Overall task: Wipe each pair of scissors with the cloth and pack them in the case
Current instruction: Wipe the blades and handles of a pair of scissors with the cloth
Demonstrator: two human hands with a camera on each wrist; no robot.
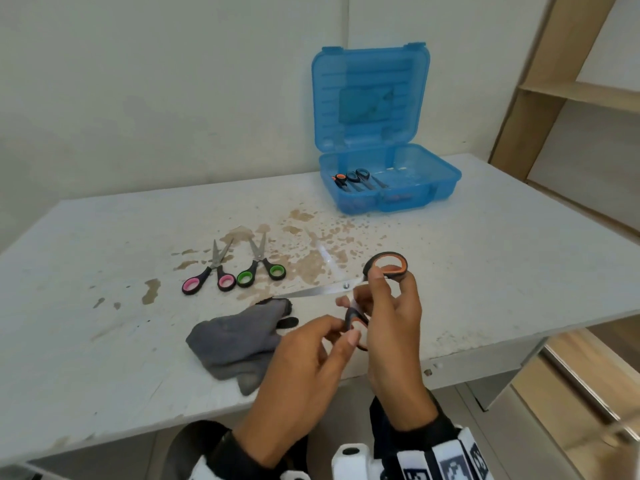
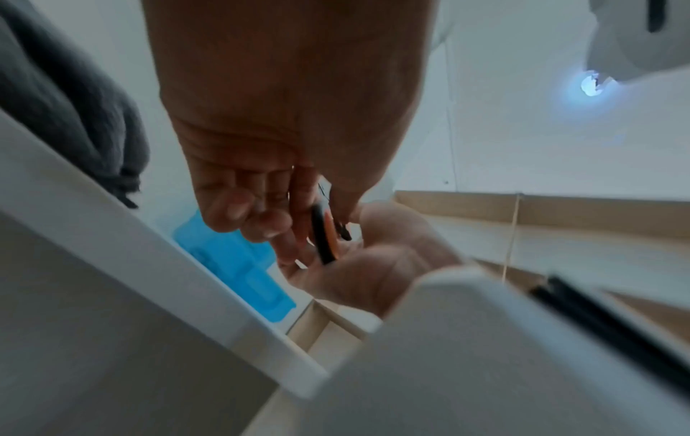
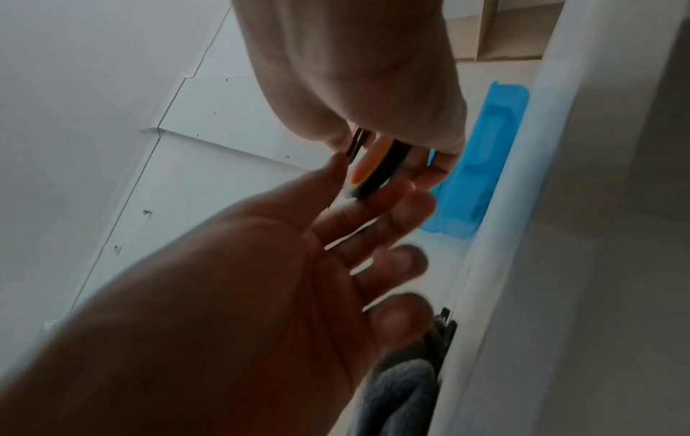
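Orange-handled scissors [image 1: 323, 289] hang open over the table's front, blades pointing left above the grey cloth [image 1: 239, 344]. My right hand [image 1: 377, 282] grips the upper handle loop [image 1: 389, 265]. My left hand [image 1: 346, 332] pinches the lower loop between thumb and fingers. The left wrist view shows the left hand [image 2: 269, 224] curled round the black and orange handle [image 2: 325, 236]. Pink-handled scissors [image 1: 211, 275] and green-handled scissors [image 1: 261, 268] lie on the table at the left. The blue case [image 1: 415, 199] stands open at the back with scissors [image 1: 349, 180] inside.
The white table [image 1: 485, 271] is stained brown around its middle. Its front edge runs just under my hands. A wooden shelf unit [image 1: 571, 91] stands at the right beside the table. The case lid [image 1: 370, 95] leans upright against the wall.
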